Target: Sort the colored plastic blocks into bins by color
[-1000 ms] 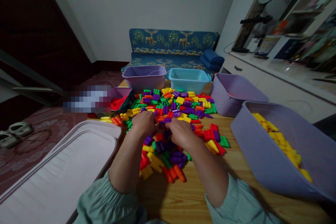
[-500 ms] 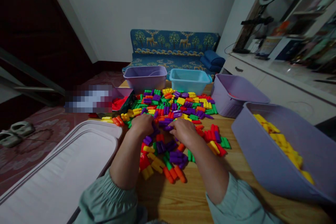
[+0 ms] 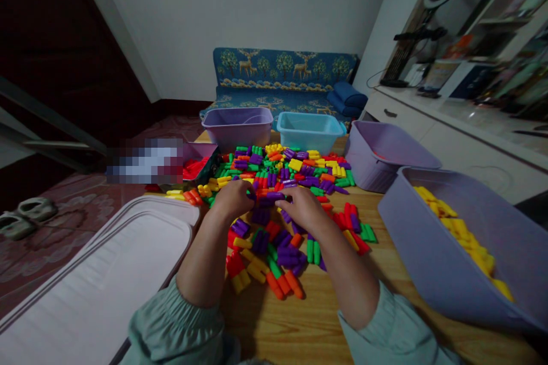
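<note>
A pile of bullet-shaped plastic building blocks point(image 3: 295, 165) in purple, red, green, yellow and orange spreads over the wooden table point(image 3: 274, 325). My left hand point(image 3: 232, 201) is over the near part of the pile, fingers curled closed at purple blocks. Opposite it, my right hand point(image 3: 303, 206) pinches a purple block point(image 3: 274, 197) with thumb and forefinger. This purple block lies between the two hands, and the fingertips partly hide its ends. Below the hands lie loose purple blocks point(image 3: 289, 256) and an orange block point(image 3: 294, 284).
A purple bin point(image 3: 237, 128) and a blue bin point(image 3: 310, 134) stand behind the pile. To the right are another purple bin point(image 3: 370, 165) and a large bin point(image 3: 428, 251) holding yellow blocks. Pale lids point(image 3: 111, 279) lie at left, near a box of red pieces point(image 3: 197, 168).
Both hands have risen slightly from the blocks, the purple block between them. More purple pieces now show below them, including one near my right forearm.
</note>
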A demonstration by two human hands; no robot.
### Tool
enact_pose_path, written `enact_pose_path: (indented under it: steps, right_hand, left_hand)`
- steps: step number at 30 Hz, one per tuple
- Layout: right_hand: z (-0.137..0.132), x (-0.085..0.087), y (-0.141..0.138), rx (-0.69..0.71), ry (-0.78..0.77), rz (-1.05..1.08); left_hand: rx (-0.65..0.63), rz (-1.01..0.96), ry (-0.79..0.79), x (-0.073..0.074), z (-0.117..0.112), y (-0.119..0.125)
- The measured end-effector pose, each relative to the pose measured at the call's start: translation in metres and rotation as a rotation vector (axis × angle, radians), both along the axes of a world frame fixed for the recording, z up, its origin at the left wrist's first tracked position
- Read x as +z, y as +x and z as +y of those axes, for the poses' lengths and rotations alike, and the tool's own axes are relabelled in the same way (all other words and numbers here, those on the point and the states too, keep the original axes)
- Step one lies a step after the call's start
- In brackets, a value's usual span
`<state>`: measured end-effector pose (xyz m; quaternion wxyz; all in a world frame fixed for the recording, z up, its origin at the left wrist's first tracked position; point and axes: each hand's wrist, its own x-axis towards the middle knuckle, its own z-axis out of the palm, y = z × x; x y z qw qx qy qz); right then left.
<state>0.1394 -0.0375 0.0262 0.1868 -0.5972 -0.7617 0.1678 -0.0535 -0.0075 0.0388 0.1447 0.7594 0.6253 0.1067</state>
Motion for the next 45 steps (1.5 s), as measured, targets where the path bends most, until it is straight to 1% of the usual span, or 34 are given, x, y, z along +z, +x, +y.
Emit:
enact_pose_path:
  steps: [2, 4, 8, 10, 13, 15, 18, 20, 23, 25, 30, 32, 35, 38, 43, 45]
  right_hand:
    - [0.003, -0.002, 0.001, 0.013, 0.028, 0.099]
    - [0.005, -0.003, 0.001, 0.010, 0.081, 0.209]
    - [0.008, -0.002, 0.000, -0.036, 0.189, 0.440]
    - [0.007, 0.001, -0.002, -0.049, 0.218, 0.519]
    - [0.004, 0.007, -0.003, -0.045, 0.249, 0.552]
    - [0.002, 0.010, -0.003, -0.050, 0.272, 0.506]
    - [0.000, 0.014, -0.002, -0.069, 0.305, 0.407]
    - [-0.001, 0.015, -0.001, -0.073, 0.302, 0.387]
    - [0.001, 0.015, 0.000, -0.070, 0.258, 0.422]
    - [0.004, 0.011, 0.001, -0.069, 0.205, 0.503]
    - [0.016, -0.003, 0.003, -0.092, 0.098, 0.806]
    - [0.018, -0.004, 0.004, -0.083, 0.080, 0.878]
    - [0.016, -0.001, 0.003, -0.081, 0.053, 0.928]
    - [0.013, 0.003, 0.001, -0.075, 0.027, 0.940]
    - [0.009, 0.008, -0.002, -0.068, 0.071, 0.907]
    - [0.009, 0.008, -0.002, -0.072, 0.070, 0.905]
  left_hand:
    - [0.008, -0.184, -0.007, 0.001, 0.000, 0.005]
    - [0.036, -0.430, -0.074, 0.004, -0.001, 0.012]
    - [0.165, -0.947, -0.291, 0.005, -0.002, 0.027]
    - [0.182, -1.174, -0.433, 0.003, -0.001, 0.031]
    - [0.169, -1.428, -0.627, -0.002, 0.001, 0.033]
    - [0.201, -1.517, -0.705, -0.004, 0.002, 0.034]
    - [0.240, -1.554, -0.783, -0.003, 0.000, 0.037]
    - [0.221, -1.554, -0.812, -0.002, -0.002, 0.039]
    - [0.182, -1.555, -0.830, -0.002, -0.003, 0.040]
    - [0.178, -1.558, -0.831, -0.003, -0.002, 0.041]
    - [0.214, -1.571, -0.819, -0.008, 0.001, 0.040]
    - [0.217, -1.592, -0.814, -0.009, 0.001, 0.040]
    - [0.216, -1.624, -0.802, -0.009, 0.001, 0.040]
    - [0.180, -1.609, -0.770, -0.009, 0.000, 0.040]
    - [0.047, -1.538, -0.673, -0.008, -0.002, 0.041]
    - [0.021, -1.523, -0.661, -0.007, -0.003, 0.041]
